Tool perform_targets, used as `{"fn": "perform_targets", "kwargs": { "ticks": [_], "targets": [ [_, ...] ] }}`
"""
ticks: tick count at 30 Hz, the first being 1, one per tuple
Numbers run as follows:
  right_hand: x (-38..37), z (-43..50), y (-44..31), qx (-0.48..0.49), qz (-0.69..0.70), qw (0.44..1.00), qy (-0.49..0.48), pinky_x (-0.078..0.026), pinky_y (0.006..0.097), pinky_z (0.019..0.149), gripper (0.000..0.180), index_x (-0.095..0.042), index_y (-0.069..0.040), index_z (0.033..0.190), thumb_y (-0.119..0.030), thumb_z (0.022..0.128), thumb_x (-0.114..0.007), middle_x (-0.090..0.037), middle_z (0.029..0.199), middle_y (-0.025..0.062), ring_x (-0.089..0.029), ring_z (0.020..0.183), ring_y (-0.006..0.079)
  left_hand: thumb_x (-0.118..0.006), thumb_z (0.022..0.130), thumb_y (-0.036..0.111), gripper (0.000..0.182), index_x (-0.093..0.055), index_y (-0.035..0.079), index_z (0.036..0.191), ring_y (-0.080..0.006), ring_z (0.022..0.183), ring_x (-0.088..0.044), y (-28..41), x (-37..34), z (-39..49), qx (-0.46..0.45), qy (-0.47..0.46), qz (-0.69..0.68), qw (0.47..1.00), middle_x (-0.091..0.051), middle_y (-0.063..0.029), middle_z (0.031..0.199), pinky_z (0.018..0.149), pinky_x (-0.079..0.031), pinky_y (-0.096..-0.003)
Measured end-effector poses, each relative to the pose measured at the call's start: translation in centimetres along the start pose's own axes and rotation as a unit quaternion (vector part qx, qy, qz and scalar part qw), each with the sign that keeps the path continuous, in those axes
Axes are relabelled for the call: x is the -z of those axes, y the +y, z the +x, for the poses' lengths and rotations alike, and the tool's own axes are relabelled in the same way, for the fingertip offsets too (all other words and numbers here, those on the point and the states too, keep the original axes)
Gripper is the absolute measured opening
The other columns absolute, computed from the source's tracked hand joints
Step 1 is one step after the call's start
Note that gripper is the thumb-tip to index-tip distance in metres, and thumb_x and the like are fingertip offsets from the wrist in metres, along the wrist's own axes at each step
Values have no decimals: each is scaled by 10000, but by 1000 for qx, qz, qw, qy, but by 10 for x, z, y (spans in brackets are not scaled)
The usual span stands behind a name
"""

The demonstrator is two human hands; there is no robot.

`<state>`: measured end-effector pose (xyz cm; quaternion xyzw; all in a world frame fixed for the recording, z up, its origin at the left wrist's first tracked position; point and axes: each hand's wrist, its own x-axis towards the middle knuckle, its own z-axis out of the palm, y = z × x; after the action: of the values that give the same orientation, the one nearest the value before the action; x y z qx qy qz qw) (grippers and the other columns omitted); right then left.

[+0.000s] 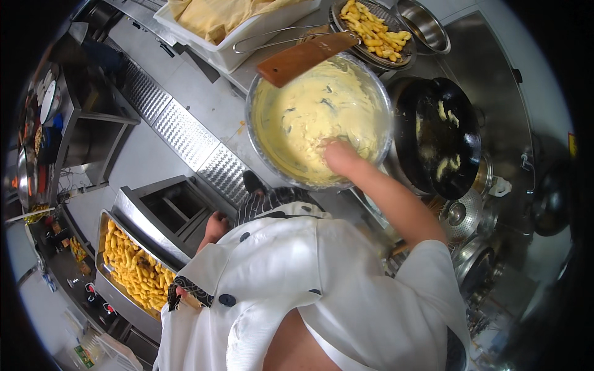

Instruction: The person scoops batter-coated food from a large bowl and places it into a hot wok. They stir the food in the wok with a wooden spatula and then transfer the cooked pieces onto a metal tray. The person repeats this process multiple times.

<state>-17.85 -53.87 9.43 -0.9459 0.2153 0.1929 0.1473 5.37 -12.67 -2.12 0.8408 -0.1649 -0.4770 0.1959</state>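
A large metal bowl (251, 139) of thick yellow batter (306, 116) stands in front of me. My right hand (338, 156) reaches into it near the rim closest to me. Batter covers those fingertips, so whether they grip anything is hidden. To the right of the bowl is a black wok (468, 139) of dark oil, with a few pale battered pieces (448, 167) in it. My left hand (217, 226) hangs low by my side, away from the bowl. Its fingers look curled, but their inner side is out of sight.
A wooden-handled strainer (306, 58) holding golden fried pieces (371, 32) lies across the bowl's far side. Beside it are a steel bowl (427, 28) and a white tub (222, 51) with cloth. At left, fried pieces fill a metal tray (100, 250). A perforated ladle (459, 215) sits below the wok.
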Motion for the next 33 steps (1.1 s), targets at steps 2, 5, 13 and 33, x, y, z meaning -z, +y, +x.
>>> {"fn": "perform_targets", "kwargs": {
  "ticks": [2, 5, 13, 33],
  "targets": [
    [11, 5, -23, 34, -17, 998, 48, -477, 365, 837, 181, -680, -102, 899, -140, 767, -563, -630, 964, 132, -563, 1013, 273, -530, 783, 143, 291, -619, -11, 1013, -306, 922, -633, -12, 9, 1, -10, -11, 9, 1000, -658, -194, 961, 822, -490, -362],
    [10, 14, -37, 65, -83, 994, 35, -485, 353, 815, 166, -673, -71, 849, -112, 762, -537, -625, 937, 118, -572, 995, 261, -528, 783, 143, 293, -619, -10, 1017, -303, 922, -633, -22, 24, 1, -8, -13, 8, 1000, -658, -194, 961, 821, -490, -363],
    [6, 41, -48, 18, -80, 993, 84, -492, 346, 800, 168, -658, -62, 862, -151, 778, -543, -633, 951, 127, -596, 936, 258, -507, 777, 132, 301, -614, -20, 1014, -296, 894, -640, -48, 53, 14, -19, -4, 21, 1000, -658, -197, 942, 797, -498, -363],
    [7, 64, -48, -16, 21, 995, 91, -457, 372, 875, 345, -654, 12, 945, -296, 797, -610, -613, 1070, 201, -585, 969, 331, -512, 786, 116, 251, -601, -17, 979, -272, 789, -642, 13, 59, -2, 11, -20, -26, 999, -653, -169, 865, 715, -509, -367]
  ]
}}
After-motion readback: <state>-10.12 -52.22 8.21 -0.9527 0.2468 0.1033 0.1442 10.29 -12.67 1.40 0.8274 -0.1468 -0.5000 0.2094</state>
